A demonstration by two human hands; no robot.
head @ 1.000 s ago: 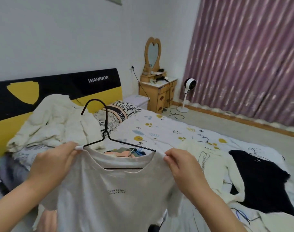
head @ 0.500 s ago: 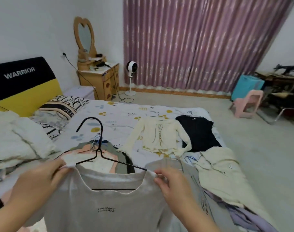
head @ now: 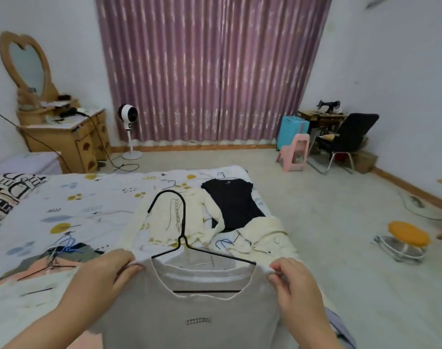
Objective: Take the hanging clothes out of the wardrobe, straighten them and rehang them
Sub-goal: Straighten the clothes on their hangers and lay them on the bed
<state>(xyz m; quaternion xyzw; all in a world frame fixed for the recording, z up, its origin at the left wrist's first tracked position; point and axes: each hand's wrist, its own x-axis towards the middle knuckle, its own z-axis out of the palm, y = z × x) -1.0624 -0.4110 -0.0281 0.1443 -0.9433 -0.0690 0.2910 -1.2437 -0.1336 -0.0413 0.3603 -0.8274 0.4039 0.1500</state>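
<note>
Grey T-shirt (head: 189,306) hangs on a black wire hanger (head: 182,243) and is held up in front of the person, above the near edge of the bed (head: 94,197). The left hand (head: 106,270) pinches the left shoulder of the shirt between thumb and curled fingers, and the right hand (head: 290,280) pinches the right shoulder in the same way. The hook of the hanger stands upright above the collar, and small dark print is on the chest.

The bed has a white sheet with yellow and blue patterns. On it lie more clothes: a cream knitted top (head: 174,217) just behind the hanger, a black top (head: 232,200) beside it to the right, and a cream garment (head: 262,238) nearer, touching the black one. At the left there is a pile of peach and dark grey clothes (head: 51,260) with thin hangers among them. A pillow with big black letters (head: 5,190) is at the far left edge.

Behind the bed a purple curtain (head: 204,71) covers the far wall. In the left corner stands a wooden dresser (head: 71,139) with a heart-shaped mirror (head: 26,61), and a white fan (head: 129,114) on a stand is beside it. In the right corner are a blue box (head: 293,129), a pink plastic stool (head: 295,152), a black chair (head: 350,137) and a sewing machine (head: 328,104) on its wooden stand. On the floor (head: 340,248) at the right lies a round orange thing (head: 408,233) on a metal base.
</note>
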